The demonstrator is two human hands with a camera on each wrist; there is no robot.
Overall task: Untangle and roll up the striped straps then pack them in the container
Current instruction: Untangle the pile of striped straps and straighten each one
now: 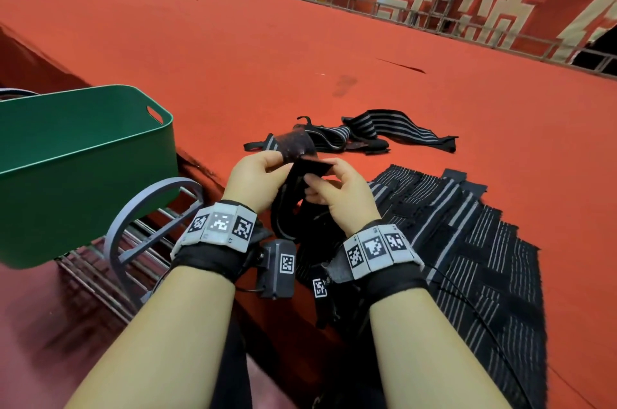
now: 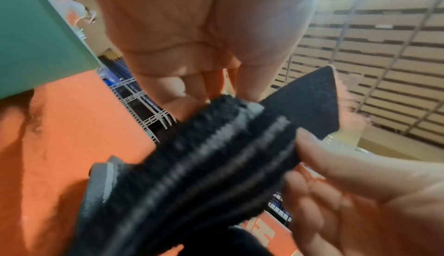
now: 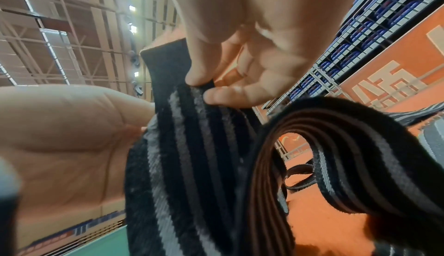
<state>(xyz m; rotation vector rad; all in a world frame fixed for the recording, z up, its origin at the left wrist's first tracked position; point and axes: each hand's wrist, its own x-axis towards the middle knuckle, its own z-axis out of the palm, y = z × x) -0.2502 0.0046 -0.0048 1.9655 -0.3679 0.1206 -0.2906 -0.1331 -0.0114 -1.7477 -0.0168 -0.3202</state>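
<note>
1. Both hands are up over the red table (image 1: 233,41), working one striped strap (image 1: 300,149) between them, right at its dark end tab.
2. Left hand (image 1: 257,179): thumb and fingers curl around the strap, pinching it just behind the tab. Right hand (image 1: 337,191): thumb and forefinger pinch the tab's edge, and the wrist views show fingertips pressed on the ribbed weave.
3. The rest of that strap droops in a loose loop below the hands. My read is that it is soft, light and floppy, with no stiffness to help a roll hold its shape.
4. The weave looks ribbed and grippy, not slippery, and the fuzzy tab looks like a hook-and-loop patch that could snag on other straps.
5. Best place to hold, I'd say, is that flat end: pinch it square, start the roll tight there, and keep tension on the tail.
6. A second strap (image 1: 384,131) lies twisted further back on the table, and a flat spread of straps (image 1: 467,241) sits to the right.
7. The green bin (image 1: 86,154) waits at the left, near the hands. I see nothing inside, though its floor is partly hidden.
</note>
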